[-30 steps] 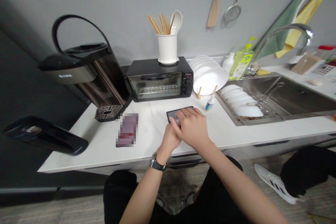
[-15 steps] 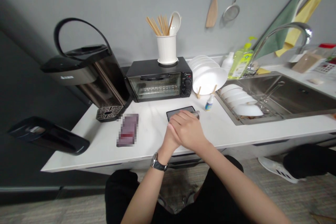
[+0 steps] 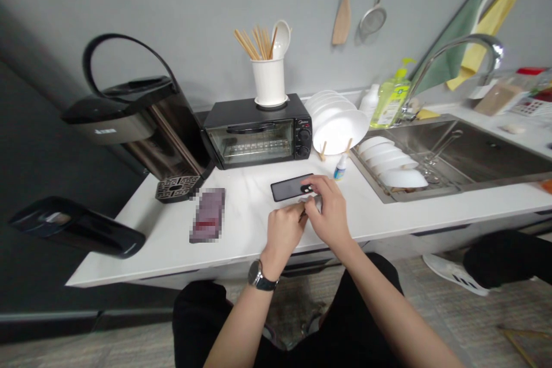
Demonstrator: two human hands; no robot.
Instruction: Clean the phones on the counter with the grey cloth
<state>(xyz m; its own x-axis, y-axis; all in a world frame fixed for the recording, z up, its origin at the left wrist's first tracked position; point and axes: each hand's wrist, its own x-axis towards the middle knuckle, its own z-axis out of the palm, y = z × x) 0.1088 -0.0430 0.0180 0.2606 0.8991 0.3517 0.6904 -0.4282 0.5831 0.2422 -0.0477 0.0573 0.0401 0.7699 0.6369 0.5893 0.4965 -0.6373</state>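
My left hand (image 3: 284,231), with a watch (image 3: 259,276) on its wrist, is closed in front of me over the counter edge. A thin brownish edge shows at its fingers; the rest of what it holds is hidden. My right hand (image 3: 330,207) meets it, thumb and curled fingers around a small grey thing (image 3: 318,201) that may be cloth. Just beyond the hands a dark phone (image 3: 287,190) lies flat on the white counter (image 3: 245,224). Behind the right hand stands a small bottle (image 3: 340,168) with a white top and blue label.
On the left are a water dispenser (image 3: 150,132), a dark cylinder (image 3: 77,227) and a pixelated flat object (image 3: 209,215). A toaster oven (image 3: 259,138) carries a utensil holder (image 3: 269,80). Plates (image 3: 338,129) stand beside the sink (image 3: 474,155). At right, another person's shoe (image 3: 455,275) shows.
My hands were clasped, the right over the left. Now the right has shifted off to the right, its fingers curled at the grey thing, and more of the phone shows. The view has moved slightly.
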